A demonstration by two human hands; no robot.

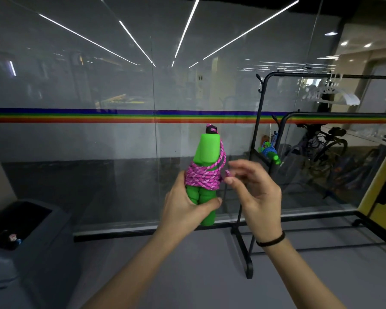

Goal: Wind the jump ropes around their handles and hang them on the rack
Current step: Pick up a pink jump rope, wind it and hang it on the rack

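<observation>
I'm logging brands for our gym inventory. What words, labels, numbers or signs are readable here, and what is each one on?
None can be read.
The green handles and pink rope show no print.
A small red and white thing in the grey bin may carry a label, but it is too small and blurred to read.

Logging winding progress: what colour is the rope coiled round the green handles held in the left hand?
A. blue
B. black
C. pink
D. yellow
C: the pink rope is wrapped round the green handles that the left hand grips, and the right hand pinches its loose end.
</observation>
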